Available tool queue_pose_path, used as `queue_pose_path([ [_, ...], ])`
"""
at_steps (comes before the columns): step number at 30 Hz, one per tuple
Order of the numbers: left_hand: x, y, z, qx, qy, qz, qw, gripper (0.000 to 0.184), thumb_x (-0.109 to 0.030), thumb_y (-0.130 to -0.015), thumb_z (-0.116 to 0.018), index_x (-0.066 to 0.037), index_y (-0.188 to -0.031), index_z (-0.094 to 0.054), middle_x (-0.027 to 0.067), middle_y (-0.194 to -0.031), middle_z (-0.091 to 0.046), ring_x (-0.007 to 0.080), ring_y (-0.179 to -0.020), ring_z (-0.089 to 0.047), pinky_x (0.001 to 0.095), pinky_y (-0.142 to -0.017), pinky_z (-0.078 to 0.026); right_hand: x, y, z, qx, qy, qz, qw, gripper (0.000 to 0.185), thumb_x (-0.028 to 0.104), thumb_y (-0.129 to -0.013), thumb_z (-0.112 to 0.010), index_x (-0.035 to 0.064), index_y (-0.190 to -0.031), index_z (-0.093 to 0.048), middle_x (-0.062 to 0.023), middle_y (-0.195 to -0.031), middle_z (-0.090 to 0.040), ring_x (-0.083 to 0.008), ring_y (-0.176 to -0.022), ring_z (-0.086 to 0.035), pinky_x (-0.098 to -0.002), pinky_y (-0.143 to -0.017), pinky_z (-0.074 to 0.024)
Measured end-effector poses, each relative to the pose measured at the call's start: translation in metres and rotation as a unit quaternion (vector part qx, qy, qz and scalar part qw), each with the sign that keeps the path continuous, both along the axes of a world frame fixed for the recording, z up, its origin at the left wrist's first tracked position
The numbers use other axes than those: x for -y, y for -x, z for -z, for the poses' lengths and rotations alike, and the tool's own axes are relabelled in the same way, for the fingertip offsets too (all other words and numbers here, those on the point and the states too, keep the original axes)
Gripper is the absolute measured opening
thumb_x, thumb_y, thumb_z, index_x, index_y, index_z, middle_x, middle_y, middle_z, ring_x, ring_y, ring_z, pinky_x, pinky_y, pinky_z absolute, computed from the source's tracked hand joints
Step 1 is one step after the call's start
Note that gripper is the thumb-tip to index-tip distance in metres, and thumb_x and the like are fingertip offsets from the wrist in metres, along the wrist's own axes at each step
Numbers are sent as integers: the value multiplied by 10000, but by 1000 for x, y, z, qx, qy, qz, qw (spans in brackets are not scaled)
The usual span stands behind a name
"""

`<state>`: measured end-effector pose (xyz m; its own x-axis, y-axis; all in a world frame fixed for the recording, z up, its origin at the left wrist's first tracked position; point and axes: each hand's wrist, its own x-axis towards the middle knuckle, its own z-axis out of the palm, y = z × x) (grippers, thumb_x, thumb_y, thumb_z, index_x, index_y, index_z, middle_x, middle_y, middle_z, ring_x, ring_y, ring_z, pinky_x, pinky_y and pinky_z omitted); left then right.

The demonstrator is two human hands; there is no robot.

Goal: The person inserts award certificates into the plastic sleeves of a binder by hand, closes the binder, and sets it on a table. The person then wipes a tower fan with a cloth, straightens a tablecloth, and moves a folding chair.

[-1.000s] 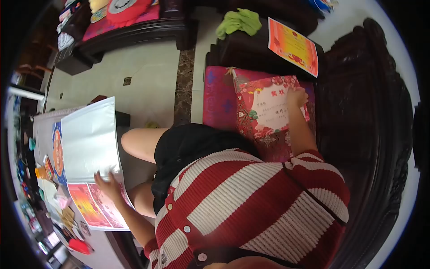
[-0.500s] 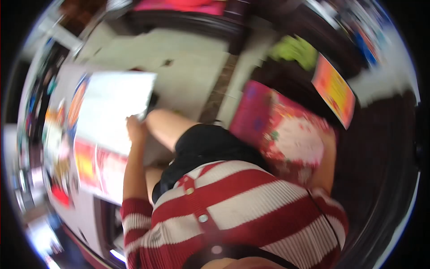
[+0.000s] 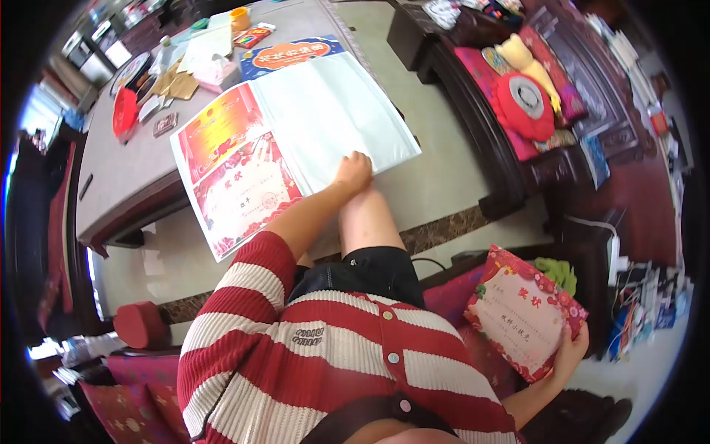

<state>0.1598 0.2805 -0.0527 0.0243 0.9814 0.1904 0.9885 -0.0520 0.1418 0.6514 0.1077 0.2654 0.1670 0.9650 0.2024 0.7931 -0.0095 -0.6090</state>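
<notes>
An open display book (image 3: 336,111) with clear sleeves lies across the table's edge and over my leg. Its right page looks blank and whitish. In its left page are an orange-red certificate (image 3: 222,137) and, below that, a red-bordered certificate (image 3: 248,189). My left hand (image 3: 355,172) is closed at the book's lower right edge, fingers curled over the page. Off to my right, my right hand (image 3: 573,349) grips another award certificate (image 3: 521,311) by its lower right border. This sheet has a pink middle and a red floral border, face up and tilted above the seat.
The table (image 3: 111,177) also bears a blue-and-orange booklet (image 3: 296,55), crumpled tissue (image 3: 216,72), a red bowl-like thing (image 3: 124,115) and an orange cup (image 3: 239,18). A dark wooden sofa (image 3: 473,133) holds a red round cushion (image 3: 523,103). A red stool (image 3: 140,324) stands on the floor.
My view has turned, bringing the display book nearer the middle. The certificate at my right hand now shows whole and tilted up. An orange sheet seen earlier at right no longer shows there.
</notes>
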Motion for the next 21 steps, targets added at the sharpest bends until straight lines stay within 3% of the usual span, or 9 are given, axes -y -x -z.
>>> queue_pose_path([
  [3,-5,-10,13,-67,-7,45,997,177,-113,-704,-558,-2,-814,-643,128,-877,-603,255,-870,-544,355,-609,-503,-9,21,-8,7,-20,-23,1000,195,-6,-813,-507,-16,-1002,-556,-49,-915,-600,-114,-844,-534,-252,-795,-413],
  [7,-7,-24,3,-23,39,60,997,169,-78,-702,-555,11,-810,-649,129,-851,-619,266,-820,-581,360,-599,-511,-17,24,-8,14,-11,-51,999,229,-7,-838,-501,-32,-1061,-547,-61,-979,-603,-120,-886,-545,-250,-819,-415],
  [13,2,-21,-26,143,-29,-22,989,97,-82,-734,-553,-1,-745,-606,124,-805,-633,267,-818,-606,340,-642,-506,-22,36,-7,-16,-32,-74,997,190,19,-839,-530,-25,-1020,-568,-53,-932,-614,-118,-842,-548,-245,-788,-420],
  [14,4,-18,-31,219,-50,-49,973,92,-78,-749,-544,-2,-742,-594,129,-797,-630,266,-805,-606,337,-639,-499,-25,37,-8,-22,-32,-74,996,189,19,-840,-531,-25,-1021,-568,-52,-928,-615,-117,-839,-547,-244,-787,-420],
  [17,16,-6,-52,440,-132,-130,879,99,-74,-798,-520,-2,-744,-560,138,-754,-617,248,-763,-604,329,-629,-480,-30,41,-10,-24,-26,-79,996,188,11,-840,-525,-26,-1020,-566,-51,-922,-614,-114,-837,-546,-242,-786,-419],
  [21,62,25,-95,670,-325,-182,643,130,-113,-885,-491,-13,-804,-512,101,-726,-592,172,-706,-581,294,-651,-464,-40,44,-13,-1,-21,-94,995,189,5,-840,-514,-25,-1020,-562,-52,-929,-610,-111,-842,-543,-244,-789,-418],
])
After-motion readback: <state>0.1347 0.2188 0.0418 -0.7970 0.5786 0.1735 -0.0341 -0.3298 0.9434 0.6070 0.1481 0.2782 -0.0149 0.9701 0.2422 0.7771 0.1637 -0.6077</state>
